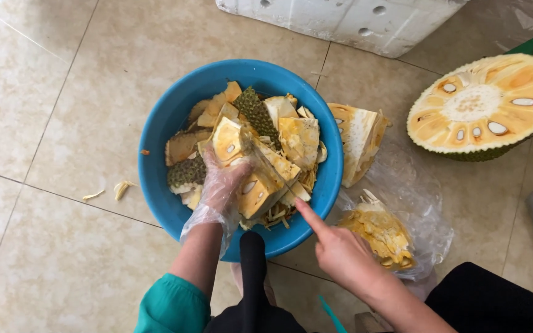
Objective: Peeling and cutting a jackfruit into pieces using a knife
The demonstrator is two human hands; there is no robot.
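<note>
Glossy beige tiled floor (50,123)

The left hand (223,185) wears a thin clear plastic glove, its fingers curled forward and down in a grip, the forearm bare up to a teal sleeve. The right hand (340,253) is bare, forefinger stretched straight toward the left hand, other fingers folded in.
</note>
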